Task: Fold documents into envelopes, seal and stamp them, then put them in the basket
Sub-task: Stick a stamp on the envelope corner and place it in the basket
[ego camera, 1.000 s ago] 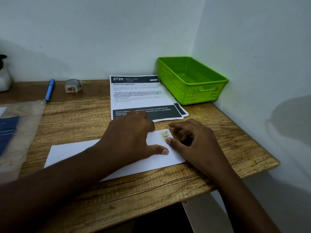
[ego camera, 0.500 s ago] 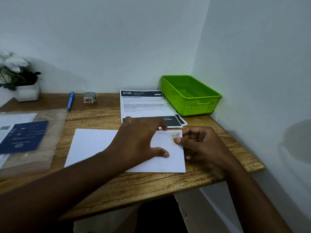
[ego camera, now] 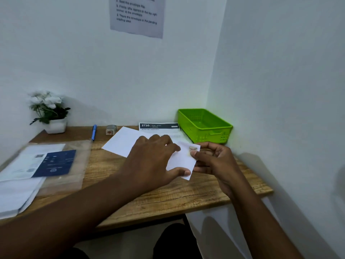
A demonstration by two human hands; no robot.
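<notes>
Wooden desk (ego camera: 168, 199) in white corner. Envelope (ego camera: 127, 143) at centre, w/ stamp (ego camera: 192, 148) on its 3 o'clock end. Left hand (ego camera: 155, 161) grips envelope, thumb under edge; right hand (ego camera: 214, 163) pinches stamp corner. Green basket (ego camera: 222, 128) at 1 o'clock; documents (ego camera: 158, 127) at 12.

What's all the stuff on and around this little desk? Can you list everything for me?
envelope: one, white, mid-desk, lifted at its right end
stamp: one, pale, envelope's top right corner
printed sheets: a small stack, white with a dark header, behind the envelope
basket: one, bright green, back right corner
pen: one, blue, back of the desk
tape roll: one, grey, beside the pen
potted plant: one, white flowers, white pot, back left
plastic sleeve: one, clear, holding papers and a dark blue booklet, left
wall notice: one, white, above the desk
desk: one, wooden
left hand: grip on the envelope
right hand: pinching the envelope's right end
</notes>
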